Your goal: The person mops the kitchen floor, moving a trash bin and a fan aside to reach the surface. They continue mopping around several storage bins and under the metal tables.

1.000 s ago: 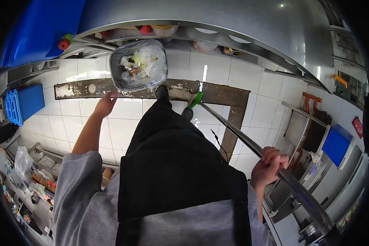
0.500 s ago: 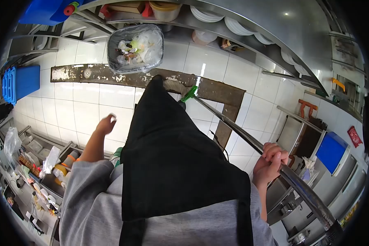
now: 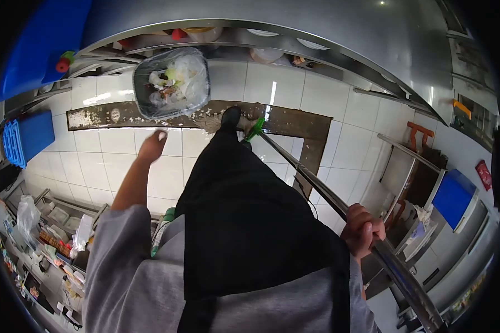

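My right hand (image 3: 363, 230) grips the long metal handle (image 3: 311, 180) of a broom. The handle runs down to a green joint (image 3: 254, 129) and a pale broom head (image 3: 212, 123) on the floor by my shoe (image 3: 230, 117). My left hand (image 3: 152, 146) is stretched out over the white floor tiles, its fingers closed on a small white scrap (image 3: 162, 135). It hovers just below a waste bin (image 3: 171, 83), which is lined with a clear bag and holds food scraps. My black apron (image 3: 244, 222) hides the floor directly under me.
A dark, worn drain strip (image 3: 300, 119) crosses the tiled floor and turns towards me. A steel counter (image 3: 272, 19) with shelves beneath runs along the far side. Blue crates (image 3: 28, 136) stand at the left, a cluttered shelf (image 3: 44, 238) at lower left, and steel equipment with a blue lid (image 3: 454, 195) at the right.
My left hand dropped back from the bin, picked up a white scrap, and has risen towards the bin again. The right hand keeps its grip on the handle. The view shifted slightly.
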